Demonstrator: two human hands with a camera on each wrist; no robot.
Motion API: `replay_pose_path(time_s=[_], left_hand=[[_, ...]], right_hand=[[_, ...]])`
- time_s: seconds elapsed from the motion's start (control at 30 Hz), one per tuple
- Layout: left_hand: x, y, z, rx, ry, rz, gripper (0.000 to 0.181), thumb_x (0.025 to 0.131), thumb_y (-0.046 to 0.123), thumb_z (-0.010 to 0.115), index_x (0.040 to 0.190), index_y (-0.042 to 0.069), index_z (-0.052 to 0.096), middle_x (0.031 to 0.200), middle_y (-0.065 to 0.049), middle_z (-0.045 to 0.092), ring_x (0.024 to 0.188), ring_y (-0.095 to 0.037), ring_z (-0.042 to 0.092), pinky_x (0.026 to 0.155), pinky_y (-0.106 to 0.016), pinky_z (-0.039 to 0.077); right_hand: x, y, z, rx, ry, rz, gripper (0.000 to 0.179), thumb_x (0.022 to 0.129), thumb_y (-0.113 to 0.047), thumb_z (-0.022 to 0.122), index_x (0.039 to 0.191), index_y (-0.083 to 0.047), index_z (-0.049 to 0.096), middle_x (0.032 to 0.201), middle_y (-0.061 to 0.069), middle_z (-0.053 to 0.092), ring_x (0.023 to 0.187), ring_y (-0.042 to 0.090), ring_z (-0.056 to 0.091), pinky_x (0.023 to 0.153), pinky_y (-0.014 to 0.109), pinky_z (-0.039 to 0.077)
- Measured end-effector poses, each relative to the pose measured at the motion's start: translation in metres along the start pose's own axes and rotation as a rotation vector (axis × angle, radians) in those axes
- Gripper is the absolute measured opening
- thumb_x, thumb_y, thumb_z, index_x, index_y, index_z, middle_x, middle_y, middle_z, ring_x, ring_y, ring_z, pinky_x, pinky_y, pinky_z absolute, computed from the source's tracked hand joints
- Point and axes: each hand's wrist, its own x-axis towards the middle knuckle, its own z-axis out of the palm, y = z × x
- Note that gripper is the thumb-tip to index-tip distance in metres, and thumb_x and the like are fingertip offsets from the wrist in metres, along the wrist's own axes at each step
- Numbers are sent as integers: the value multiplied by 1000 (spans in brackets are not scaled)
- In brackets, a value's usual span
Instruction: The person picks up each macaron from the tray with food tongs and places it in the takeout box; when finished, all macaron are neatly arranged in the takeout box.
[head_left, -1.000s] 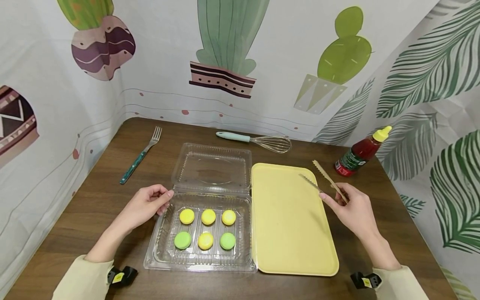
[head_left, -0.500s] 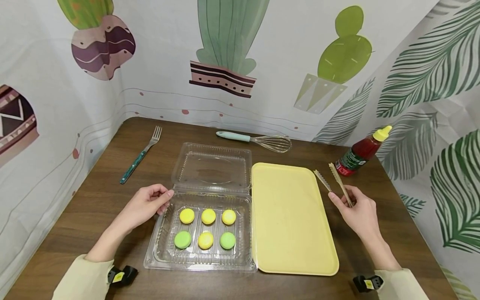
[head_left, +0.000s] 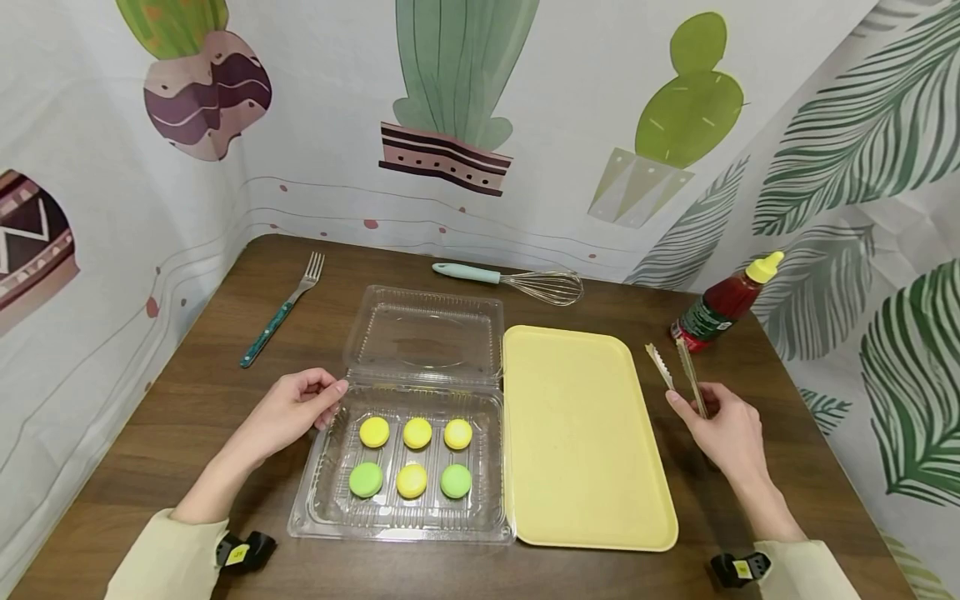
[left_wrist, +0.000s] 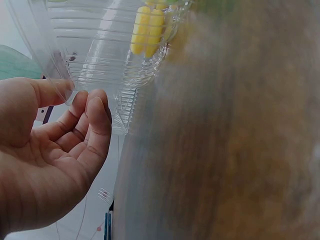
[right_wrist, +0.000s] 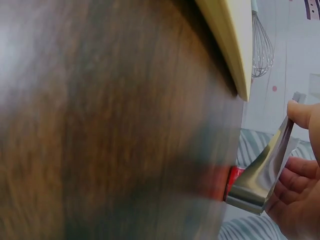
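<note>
A hinged clear plastic container [head_left: 405, 535] lies with its lid [head_left: 427, 333] folded back on the table. Inside its base are several yellow macarons [head_left: 417, 433] and two green macarons [head_left: 365, 480]. My left hand [head_left: 292, 410] pinches the container's left rim near the hinge, thumb on one side and curled fingers on the other in the left wrist view. To the right of the yellow tray [head_left: 585, 442], my right hand [head_left: 726, 429] holds metal tongs [right_wrist: 260, 180] between thumb and fingers. Their toothed tips point away from me, spread apart, with nothing between them.
A sauce bottle [head_left: 716, 312] with a yellow cap stands just beyond the tong tips. Behind the tray lies a whisk [head_left: 543, 286], and a fork [head_left: 281, 321] rests at the left. A patterned cloth [head_left: 322, 100] hangs behind the table.
My right hand has moved the tongs right and slightly toward me, off the tray's right edge, and the tips have come closer together. My left hand and the container have stayed put.
</note>
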Motion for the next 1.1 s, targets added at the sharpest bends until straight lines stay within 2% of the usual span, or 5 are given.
replay_pose_path(time_s=[0.33,0.53,0.87,0.93,1.1], left_hand=[[0,0,1,-8,-2,-3,29,102,24,61,94,-3,60,72,-7,59,61,-16,57,57,-31,52],[1,-1,0,-13,-3,-4,29,102,24,61,95,-3,60,72,-7,59,61,-16,56,57,-31,52],[-1,2,0,6,3,-4,30,101,25,62,95,-4,60,71,-7,59,61,-16,57,57,-31,52],[-1,3,0,4,2,-4,30,101,25,62,95,-4,60,71,-7,59,61,-16,57,57,-31,52],[-1,2,0,-3,-1,-5,30,101,25,62,95,-4,60,72,-7,59,61,-16,57,57,-31,52]], right_hand=[[-1,7,-4,-71,-74,13,53,91,-45,71,105,5,67,78,11,62,71,28,57,64,47,43],[-2,10,-5,-123,-149,36,60,90,-51,69,109,6,65,76,9,60,72,30,57,63,52,46],[-4,14,-4,-156,-217,67,70,89,-56,68,116,8,63,81,12,61,75,33,59,64,55,47],[-4,15,-4,-166,-234,73,72,89,-58,67,117,9,62,82,13,62,74,33,59,62,55,48],[-4,18,-4,-191,-261,68,78,89,-59,66,119,13,61,100,30,65,83,47,62,64,59,48]])
